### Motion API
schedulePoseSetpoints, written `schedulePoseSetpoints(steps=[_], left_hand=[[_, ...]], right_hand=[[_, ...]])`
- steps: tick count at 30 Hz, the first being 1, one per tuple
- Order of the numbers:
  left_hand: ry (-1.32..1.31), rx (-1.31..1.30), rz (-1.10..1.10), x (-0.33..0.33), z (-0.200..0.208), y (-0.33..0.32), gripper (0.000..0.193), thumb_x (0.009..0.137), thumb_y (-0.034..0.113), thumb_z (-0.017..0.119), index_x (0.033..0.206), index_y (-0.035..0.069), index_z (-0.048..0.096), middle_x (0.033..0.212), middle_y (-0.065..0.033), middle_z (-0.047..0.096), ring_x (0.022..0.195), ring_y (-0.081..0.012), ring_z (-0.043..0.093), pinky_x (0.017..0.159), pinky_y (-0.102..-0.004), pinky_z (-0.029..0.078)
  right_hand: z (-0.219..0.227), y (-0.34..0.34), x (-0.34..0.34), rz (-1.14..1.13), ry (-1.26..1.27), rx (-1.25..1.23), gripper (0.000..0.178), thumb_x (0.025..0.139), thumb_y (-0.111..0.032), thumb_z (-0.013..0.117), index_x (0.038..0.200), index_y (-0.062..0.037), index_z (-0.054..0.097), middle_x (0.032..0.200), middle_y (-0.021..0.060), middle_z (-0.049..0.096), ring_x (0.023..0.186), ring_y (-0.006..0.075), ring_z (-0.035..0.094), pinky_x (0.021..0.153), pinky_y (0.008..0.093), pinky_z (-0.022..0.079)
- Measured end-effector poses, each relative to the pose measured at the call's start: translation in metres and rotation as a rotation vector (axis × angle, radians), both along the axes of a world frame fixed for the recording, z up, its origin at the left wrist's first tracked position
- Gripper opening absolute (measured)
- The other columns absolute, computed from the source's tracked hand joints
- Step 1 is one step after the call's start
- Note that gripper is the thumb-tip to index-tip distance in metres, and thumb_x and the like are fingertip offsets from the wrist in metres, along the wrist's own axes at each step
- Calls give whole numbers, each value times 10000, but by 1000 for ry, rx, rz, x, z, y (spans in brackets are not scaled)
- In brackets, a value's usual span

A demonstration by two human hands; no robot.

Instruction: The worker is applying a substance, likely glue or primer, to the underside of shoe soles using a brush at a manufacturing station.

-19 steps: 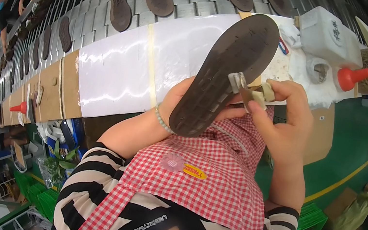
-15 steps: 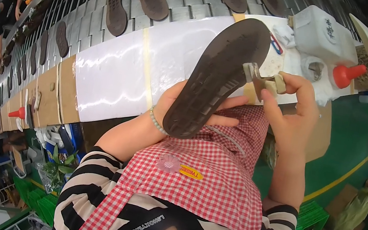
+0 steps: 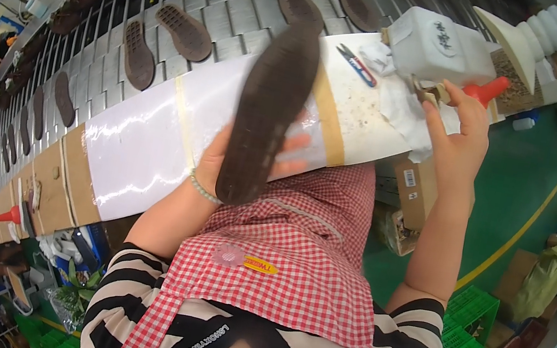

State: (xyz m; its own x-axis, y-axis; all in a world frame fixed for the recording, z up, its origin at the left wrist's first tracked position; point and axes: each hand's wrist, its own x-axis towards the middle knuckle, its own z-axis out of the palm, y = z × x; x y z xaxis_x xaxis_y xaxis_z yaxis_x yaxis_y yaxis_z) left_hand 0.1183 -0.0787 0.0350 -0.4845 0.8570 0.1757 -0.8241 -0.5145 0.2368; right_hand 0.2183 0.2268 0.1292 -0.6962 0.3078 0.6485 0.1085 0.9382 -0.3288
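Gripped from beneath at its heel end by the closed left hand (image 3: 236, 159), the dark shoe sole (image 3: 269, 109) above the white bench (image 3: 141, 150) is judged light, flexible and best held mid-length, while the right hand (image 3: 459, 131) is curled around a small brush (image 3: 428, 92).

Matt, ridged rubber sole (image 3: 269, 109) — glossy white plastic sheet (image 3: 149, 144) — checked cloth apron (image 3: 292, 266).

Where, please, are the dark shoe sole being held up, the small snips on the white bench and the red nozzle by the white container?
dark shoe sole (image 3: 269, 109), head view, middle of its tread.
small snips (image 3: 356, 65), head view, at the handles.
red nozzle (image 3: 491, 89), head view, on its cone.
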Motion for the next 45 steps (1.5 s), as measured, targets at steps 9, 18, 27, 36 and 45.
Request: schedulePoseSetpoints(steps=[9,18,27,36,45], left_hand=[[-58,23,417,-58,-26,-30,633,1005,409,523,1548,134,347,1605,-132,343,1488,-400,266,1212,-600,207],[-224,-327,49,-9,-18,-68,844,982,595,433,1566,13,252,1606,-251,267,1468,-509,234,1150,-713,188],[-369,-128,35,-2,-7,-22,659,1026,492,431,1506,41,391,1553,-188,393,1462,-443,299,1153,-699,227],[-102,-219,166,3,1,6,463,1073,290,402,1430,2,465,1402,-219,535,1331,-334,508,1103,-483,449],[-99,-286,220,11,21,10,363,1078,130,387,1395,-20,479,1243,-171,628,1089,-239,652,945,-346,569]], right_hand=[[-43,73,5,-218,-151,158,350,757,-165,797,1082,-75,703,970,91,699,1041,308,626,894,457,472],[-59,79,-4,-235,-150,176,368,764,-185,812,1097,-66,711,983,114,705,976,314,648,867,441,501],[-38,55,18,35,-78,-620,395,849,-90,762,1224,-8,668,1134,107,702,1052,170,641,909,309,497],[-13,-136,-11,681,-22,-218,454,666,1,772,1106,-69,688,1086,68,684,1121,323,616,985,437,468],[-26,-150,-8,902,-91,-118,427,654,-40,780,1071,-99,711,1067,26,687,1125,285,606,1030,505,431]])
